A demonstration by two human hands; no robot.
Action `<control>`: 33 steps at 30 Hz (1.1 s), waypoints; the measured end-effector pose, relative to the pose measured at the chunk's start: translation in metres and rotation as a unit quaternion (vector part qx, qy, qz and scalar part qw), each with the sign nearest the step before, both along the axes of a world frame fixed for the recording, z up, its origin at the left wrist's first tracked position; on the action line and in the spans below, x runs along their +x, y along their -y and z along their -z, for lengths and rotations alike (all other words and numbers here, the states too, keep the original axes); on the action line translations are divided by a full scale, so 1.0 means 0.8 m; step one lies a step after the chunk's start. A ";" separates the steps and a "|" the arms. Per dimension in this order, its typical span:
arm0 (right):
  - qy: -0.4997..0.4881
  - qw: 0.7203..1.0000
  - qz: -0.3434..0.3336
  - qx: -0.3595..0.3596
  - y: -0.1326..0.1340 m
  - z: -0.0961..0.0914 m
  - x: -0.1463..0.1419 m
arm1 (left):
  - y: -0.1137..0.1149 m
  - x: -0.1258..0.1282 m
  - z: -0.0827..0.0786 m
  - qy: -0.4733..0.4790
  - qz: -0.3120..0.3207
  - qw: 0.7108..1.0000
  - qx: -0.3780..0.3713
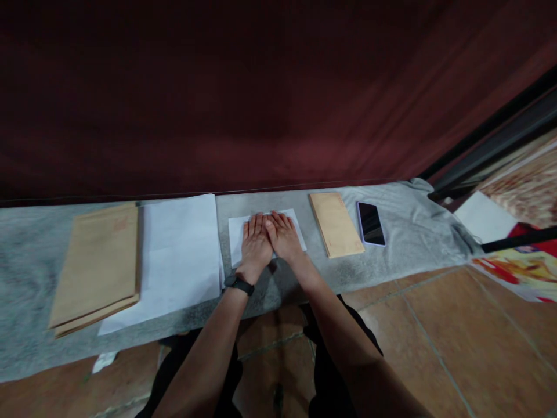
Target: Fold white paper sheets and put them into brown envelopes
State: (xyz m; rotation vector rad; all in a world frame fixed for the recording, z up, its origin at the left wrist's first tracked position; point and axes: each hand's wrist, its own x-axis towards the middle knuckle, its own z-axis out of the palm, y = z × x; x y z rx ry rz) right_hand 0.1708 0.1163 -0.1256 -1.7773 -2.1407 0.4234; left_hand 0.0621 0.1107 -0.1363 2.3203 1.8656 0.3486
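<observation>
A folded white sheet of paper lies crosswise on the grey cloth in front of me. Both palms press down on it. My left hand, with a dark watch on its wrist, rests flat with the fingers stretched out. Beside it my right hand is flat too, its thumb lying against or over the left hand's edge. The hands cover the middle of the sheet, while its left and right ends show. Neither hand grips anything.
Left of the hands lie a stack of white paper and large brown envelopes. To the right are smaller brown envelopes and a phone. Grey cloth covers the narrow surface; a dark red curtain hangs behind.
</observation>
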 end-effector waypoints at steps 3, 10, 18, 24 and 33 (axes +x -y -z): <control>0.014 1.000 0.006 -0.012 -0.001 -0.002 -0.002 | -0.002 -0.003 -0.001 -0.010 0.002 1.000 -0.014; 0.050 0.998 0.030 0.007 -0.002 0.003 -0.003 | -0.008 -0.011 -0.004 -0.014 -0.013 1.000 -0.016; 0.079 0.993 0.082 0.034 -0.005 0.020 0.014 | -0.013 -0.028 -0.001 -0.023 -0.057 0.998 -0.013; 0.102 0.987 0.111 0.047 -0.006 0.027 0.037 | -0.014 -0.042 0.001 -0.008 -0.096 0.995 -0.013; 0.093 0.986 0.130 0.037 -0.004 0.028 0.063 | -0.014 -0.053 0.005 0.027 -0.136 0.990 0.000</control>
